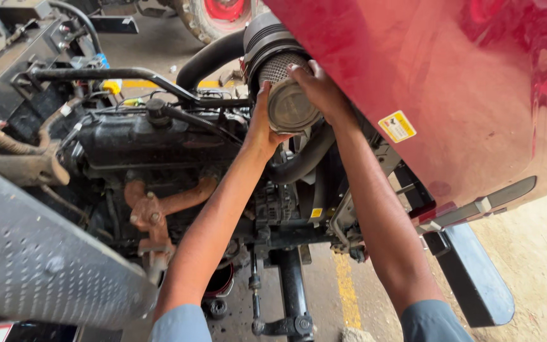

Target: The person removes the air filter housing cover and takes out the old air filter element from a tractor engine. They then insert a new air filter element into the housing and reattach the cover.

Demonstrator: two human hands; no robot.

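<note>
Red metal fills the top right of the head view: it is the raised red hood (451, 82) of a tractor, tipped up so the engine is open to reach. Under its edge sits a round grey air filter (291, 104) with a mesh side, poking out of a black round housing (266, 41). Both hands are on it. The left hand (262, 126) presses on the left side of the filter, and its fingers (264, 95) are wrapped against the rim, grasping it. The right hand (321, 92) comes over the top right side, with its fingers (299, 71) curled on the mesh, also grasping the filter. Two hands hold it, probably because it is wide and fits snugly in the housing. A thick black hose (213, 57) bends away from the housing toward the back. Below the arms is the dark engine block (153, 142), with a rusty pipe (172, 202) on its side. A grey plate with little holes (39, 266) covers the bottom left. How deep the filter goes into the housing is hidden. The palms and thumbs are hard to see. Grey sleeves (435, 323) are cut off at the bottom edge.
</note>
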